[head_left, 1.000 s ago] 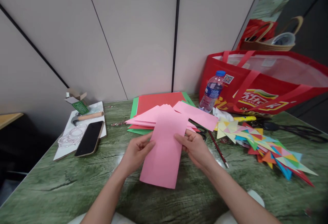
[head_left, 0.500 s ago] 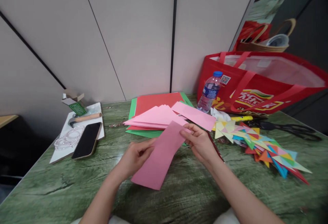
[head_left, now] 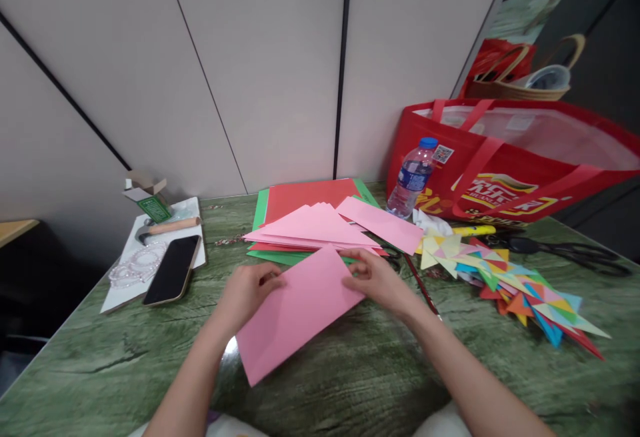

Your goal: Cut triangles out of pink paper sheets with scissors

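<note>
Tilted above the table is a pink sheet of paper [head_left: 300, 317], held at both sides. My left hand [head_left: 253, 293] pinches its left edge, with the thumb on top. On the upper right edge, my right hand [head_left: 375, 280] grips the sheet between thumb and fingers. Just behind it lie several folded pink papers [head_left: 310, 227], fanned on top of red paper [head_left: 310, 193] and green sheets [head_left: 263, 207]. A separate pink strip [head_left: 380, 222] rests to the right of the fan.
At left, a white board [head_left: 115, 293] carries a phone [head_left: 173, 270], a hammer [head_left: 173, 226], clear beaded loops [head_left: 137, 265] and a small green box [head_left: 153, 203]. At right are a water bottle [head_left: 413, 177], red bag [head_left: 465, 157], folded colourful paper pieces [head_left: 515, 283] and black scissors [head_left: 565, 250].
The pink paper has turned and now shows a wider face toward me. Both hands still hold it, and my right hand has shifted slightly down its edge.
</note>
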A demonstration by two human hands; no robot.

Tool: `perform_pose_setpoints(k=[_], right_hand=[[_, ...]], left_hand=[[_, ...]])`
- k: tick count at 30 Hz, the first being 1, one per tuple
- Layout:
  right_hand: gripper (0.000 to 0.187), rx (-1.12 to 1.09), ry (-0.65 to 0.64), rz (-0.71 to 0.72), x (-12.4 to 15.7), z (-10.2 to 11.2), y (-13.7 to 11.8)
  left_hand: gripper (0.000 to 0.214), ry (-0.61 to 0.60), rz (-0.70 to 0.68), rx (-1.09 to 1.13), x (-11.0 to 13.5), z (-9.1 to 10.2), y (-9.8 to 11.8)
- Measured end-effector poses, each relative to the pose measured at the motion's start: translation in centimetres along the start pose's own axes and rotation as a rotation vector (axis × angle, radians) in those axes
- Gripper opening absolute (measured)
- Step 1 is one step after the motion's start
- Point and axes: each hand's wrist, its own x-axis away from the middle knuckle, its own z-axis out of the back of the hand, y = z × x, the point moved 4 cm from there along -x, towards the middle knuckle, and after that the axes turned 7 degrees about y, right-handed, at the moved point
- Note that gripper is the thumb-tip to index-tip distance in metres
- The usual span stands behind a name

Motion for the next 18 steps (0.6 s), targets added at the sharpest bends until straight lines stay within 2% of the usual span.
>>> perform_pose_setpoints(k=[2, 4, 7, 9, 12, 14, 16, 18], right_hand=[[0.048, 0.193, -0.158, -0.083, 0.3, -0.5, 0.9], [0.043, 0.329, -0.287, -0.136, 0.7, -0.9, 1.6], [0.026, 0.461, -0.366, -0.141, 1.0, -0.8, 2.1], [0.011, 0.558, -0.345, -0.12, 0.8, -0.4, 2.2], [0.029, 0.718, -0.178, -0.029, -0.2, 0.7, 2.0], [0.033, 0.817, -0.066, 0.063, -0.8, 1.2, 1.6], [0.029, 0.893, -0.025, 0.157, -1.0, 1.1, 1.1], [0.026, 0.95, -0.053, 0.239, -0.8, 0.6, 0.8]], left_hand=[[0.021, 0.001, -0.01, -0.161, -0.2, -0.1, -0.3], [0.018, -0.019, -0.037, -0.217, -0.3, -0.5, -0.3], [0.017, -0.075, -0.112, -0.185, -0.4, -1.7, 0.3], [0.02, -0.11, -0.165, -0.171, -0.5, -2.7, 0.5], [0.022, -0.129, -0.196, -0.178, -0.8, -4.3, 0.4], [0.022, -0.12, -0.196, -0.197, -1.0, -5.0, 0.2], [0.022, -0.094, -0.188, -0.22, -1.1, -5.1, 0.1], [0.024, -0.068, -0.188, -0.237, -1.1, -4.7, 0.3]])
